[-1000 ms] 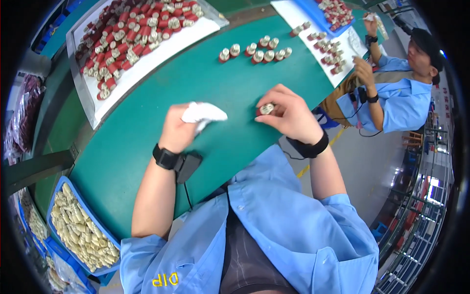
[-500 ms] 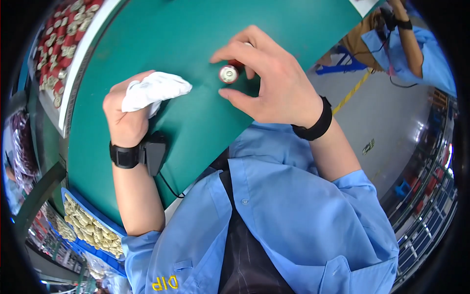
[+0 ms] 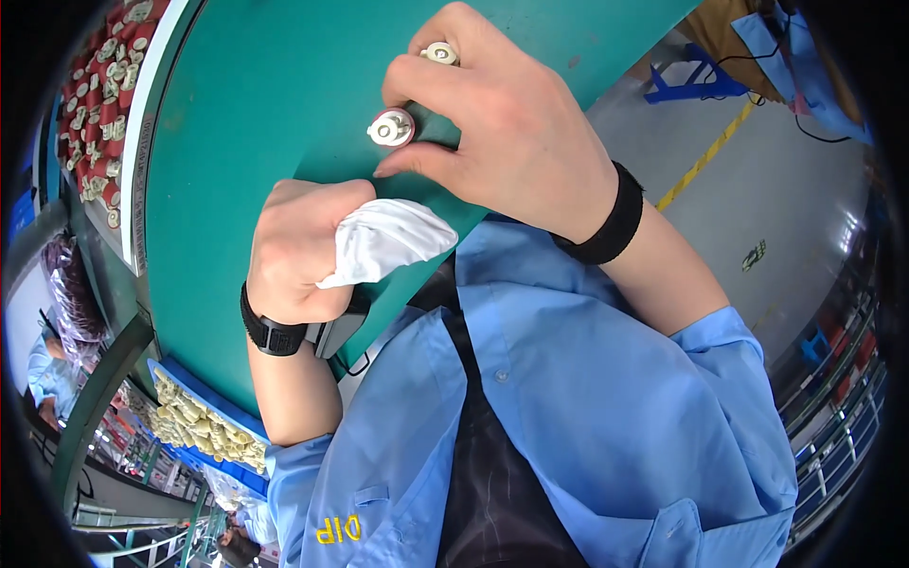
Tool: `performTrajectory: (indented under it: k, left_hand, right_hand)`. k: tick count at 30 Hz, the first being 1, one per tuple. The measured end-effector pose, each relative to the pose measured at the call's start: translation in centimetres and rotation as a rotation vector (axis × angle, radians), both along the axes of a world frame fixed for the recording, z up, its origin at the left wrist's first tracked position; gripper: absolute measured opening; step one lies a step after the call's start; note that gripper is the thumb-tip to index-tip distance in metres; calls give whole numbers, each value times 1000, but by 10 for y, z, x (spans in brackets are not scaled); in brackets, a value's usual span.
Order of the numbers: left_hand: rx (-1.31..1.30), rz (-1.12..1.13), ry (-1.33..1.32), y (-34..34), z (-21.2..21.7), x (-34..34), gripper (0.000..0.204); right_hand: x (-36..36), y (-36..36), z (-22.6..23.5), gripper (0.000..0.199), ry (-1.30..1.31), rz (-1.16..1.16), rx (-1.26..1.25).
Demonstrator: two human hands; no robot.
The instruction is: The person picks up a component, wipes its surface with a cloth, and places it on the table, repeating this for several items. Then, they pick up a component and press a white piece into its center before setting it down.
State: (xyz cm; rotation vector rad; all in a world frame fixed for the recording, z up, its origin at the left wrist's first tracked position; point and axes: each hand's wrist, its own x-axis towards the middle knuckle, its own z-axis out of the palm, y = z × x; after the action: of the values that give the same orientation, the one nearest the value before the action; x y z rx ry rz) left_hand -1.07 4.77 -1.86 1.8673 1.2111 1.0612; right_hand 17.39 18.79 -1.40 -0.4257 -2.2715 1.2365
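My right hand (image 3: 502, 133) grips two small round parts with white faces and red rims: one part (image 3: 391, 127) sits between thumb and forefinger, a second part (image 3: 439, 53) shows at the fingertips above it. My left hand (image 3: 301, 251) is closed on a crumpled white cloth (image 3: 383, 239) just below and left of the right hand. Both hands hover over the green table (image 3: 265, 104), close to my chest. Each wrist wears a black band.
A white tray (image 3: 142, 123) packed with several red and white round parts lies at the table's far left. A blue bin (image 3: 204, 426) of pale parts stands below the table at the lower left. A grey floor with a yellow line (image 3: 705, 156) lies to the right.
The view has swung down and closer to my body. My two hands have drawn together, the cloth now right under the held part. A second part now shows in my right fingers.
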Motion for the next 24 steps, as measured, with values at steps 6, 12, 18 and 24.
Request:
performTrajectory:
  k: [6,12,18,24]
  left_hand:
    - [12,137,98,-7,0,2,15]
    - [60,147,230,0,5,9,13]
    - [99,295,305,-3,1,13,12]
    - [34,448,474,-3,1,1,11]
  right_hand:
    - [-1,2,4,21,58,-2,11]
    - [-10,14,-27,16,249,-40,832]
    - [-12,14,-35,13,309,0,723]
    - [-16,14,-40,12,375,-11,655]
